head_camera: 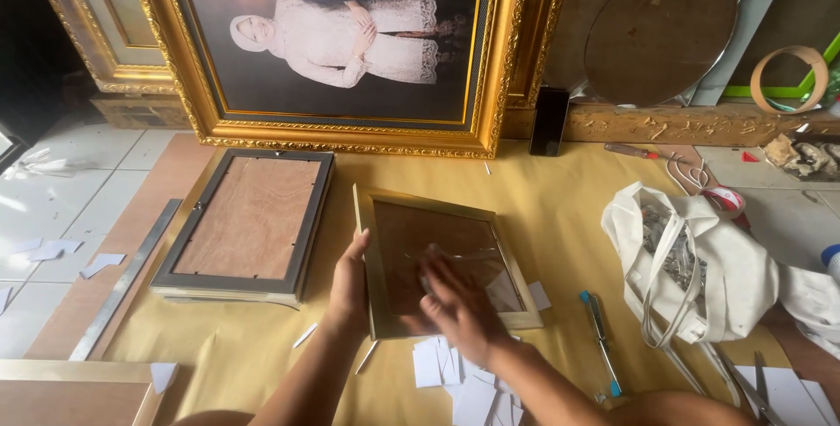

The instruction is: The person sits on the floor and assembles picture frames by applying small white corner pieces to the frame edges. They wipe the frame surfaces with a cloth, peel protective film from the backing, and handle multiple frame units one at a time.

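1. A large portrait in an ornate gold frame (346, 50) leaned upright at the far edge of the work area, with a second gilt frame (96, 32) behind it to the left.
2. A yellow-tan sheet (560, 216) covered the floor surface where everything lay.
3. A white cloth bag (700, 268) slumped to the right, well apart from the hands.
4. A grey frame (249, 225), back board up, rested on the sheet to the left.
5. The small gold frame (442, 260) lay flat in the middle, just right of the grey one, glass side up.
6. The left hand (348, 286) gripped that frame's left edge, its grip clenched on the moulding.
7. The right hand (459, 303) pressed flat on the glass, blurred, its grip released with fingers spread.
8. White paper scraps (455, 373) sat near the frame's lower edge.
9. A blue-handled cutter (600, 338) lay between frame and bag.
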